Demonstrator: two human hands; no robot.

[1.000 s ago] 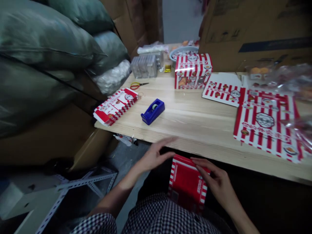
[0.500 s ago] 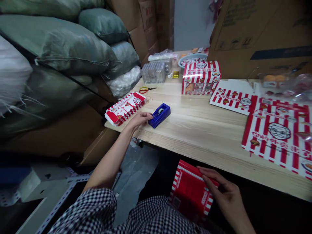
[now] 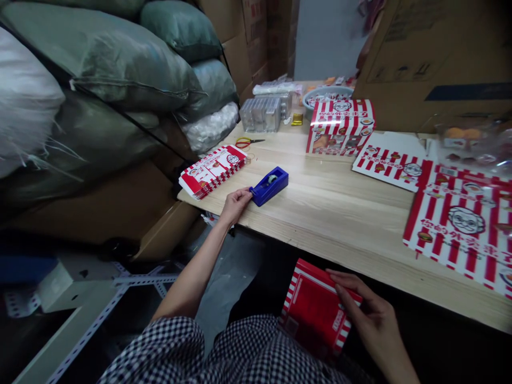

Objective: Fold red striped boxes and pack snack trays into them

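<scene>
A blue tape dispenser point(image 3: 276, 190) with a small roll in it sits on the table near the front edge. At its front lip, my left hand point(image 3: 237, 205) is closed in a pinch on the end of the tape; the thin strip itself is hard to make out. Low over my lap, my right hand point(image 3: 370, 306) grips a small red box point(image 3: 314, 309) with red-and-white striped edges by its right side, thumb on the face and fingers along the top. The box's lower end is in shadow.
Left of the dispenser lies a stack of folded striped cartons point(image 3: 214, 169), with scissors point(image 3: 245, 142) behind. Farther back stand clear plastic boxes point(image 3: 261, 114), a bowl point(image 3: 310, 96) and a striped carton point(image 3: 340, 128). Flat printed sheets point(image 3: 460, 224) cover the right.
My left hand has drawn slightly back from the dispenser's front end, still pinched. The whole view has shifted a little; my right hand keeps the red box in place.
</scene>
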